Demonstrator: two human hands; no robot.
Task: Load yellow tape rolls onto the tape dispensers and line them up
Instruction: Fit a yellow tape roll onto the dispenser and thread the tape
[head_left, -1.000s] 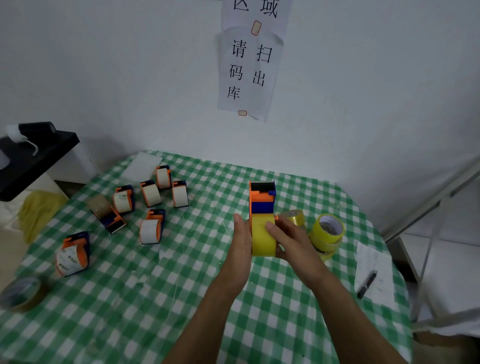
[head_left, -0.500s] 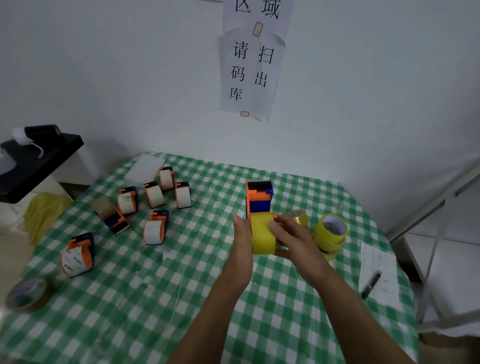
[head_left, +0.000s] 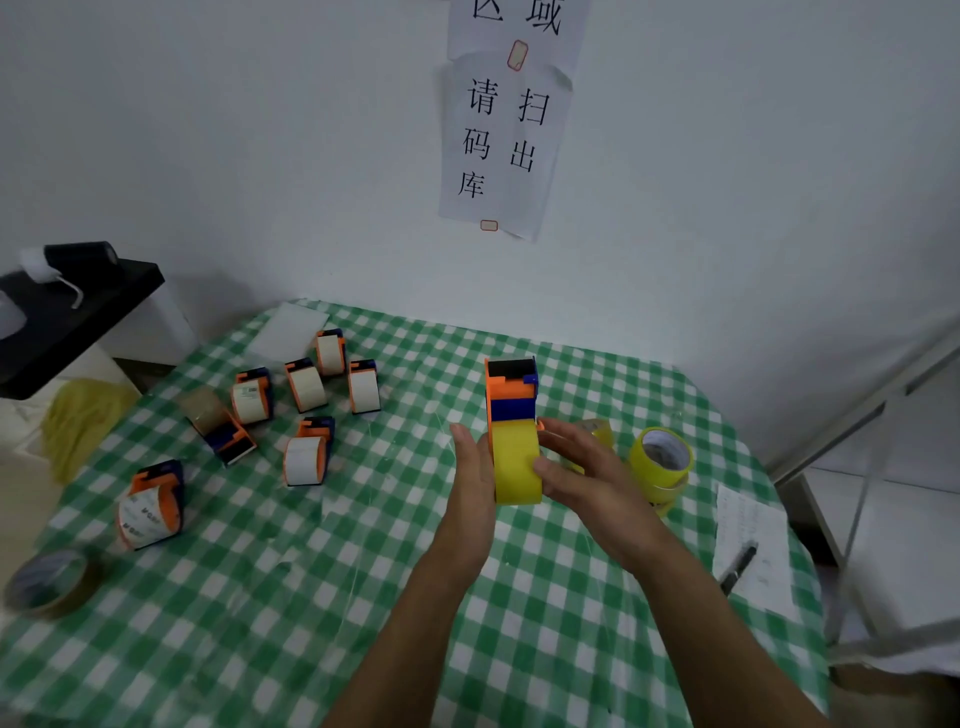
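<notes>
The left hand (head_left: 470, 478), fingers straight, presses flat against the left side of the orange-and-blue tape dispenser (head_left: 511, 389). The right hand (head_left: 582, 473) curls its thumb and fingers round the yellow tape roll (head_left: 514, 467) seated in it, above the tabletop (head_left: 363, 571). Spare yellow rolls (head_left: 661, 460) stand just right of the right hand.

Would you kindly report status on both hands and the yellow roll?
Left hand flat against dispenser side. Right hand grips yellow roll on it. Spare rolls beyond right hand.

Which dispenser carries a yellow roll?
The dispenser held between the left hand and right hand: its roll is yellow; the other dispensers on the table carry white or pale rolls.
</notes>
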